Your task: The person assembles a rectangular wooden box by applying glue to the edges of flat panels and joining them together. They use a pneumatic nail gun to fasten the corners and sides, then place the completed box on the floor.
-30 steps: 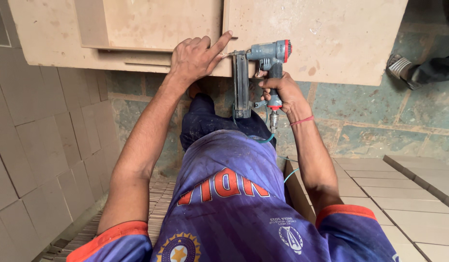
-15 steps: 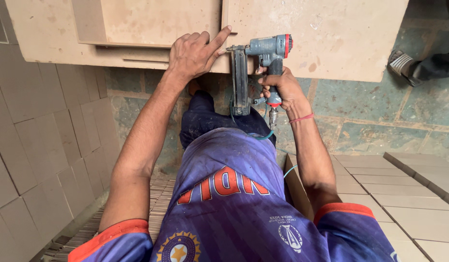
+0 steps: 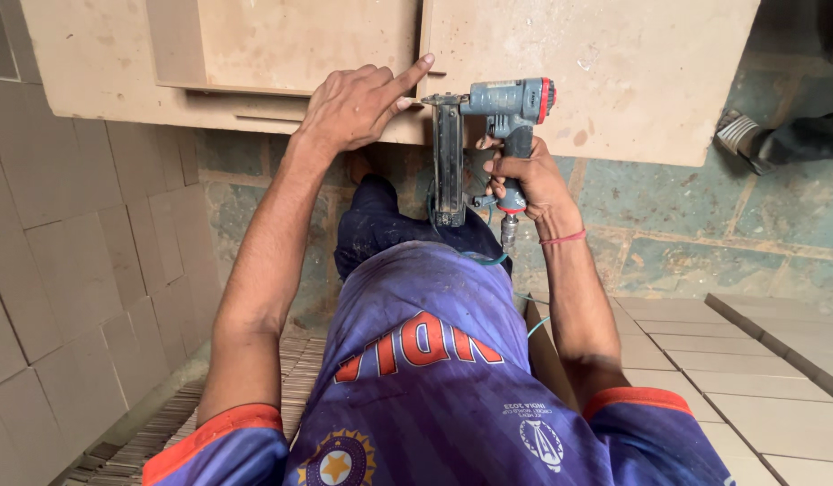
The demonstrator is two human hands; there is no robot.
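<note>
My right hand [image 3: 524, 175] grips the handle of a grey pneumatic nail gun [image 3: 488, 117] with a red cap, its long magazine hanging downward and its nose against the edge of a tan fibreboard panel [image 3: 596, 63]. My left hand [image 3: 358, 103] presses flat on the adjoining tan board [image 3: 101, 63], index finger stretched toward the gun's nose at the seam. A smaller raised board piece [image 3: 290, 40] lies on the panel just above my left hand. A teal air hose [image 3: 502, 261] trails from the gun's handle past my blue jersey.
Stacks of cut tan boards [image 3: 65, 297] fill the left side and more lie at the lower right [image 3: 758, 378]. Thin strips [image 3: 164, 432] are piled by my left arm. Another person's sandalled foot [image 3: 749, 135] rests on the stone floor at the right.
The nail gun has shifted slightly left along the seam, closer to my left index finger. My left hand stays pressed on the board.
</note>
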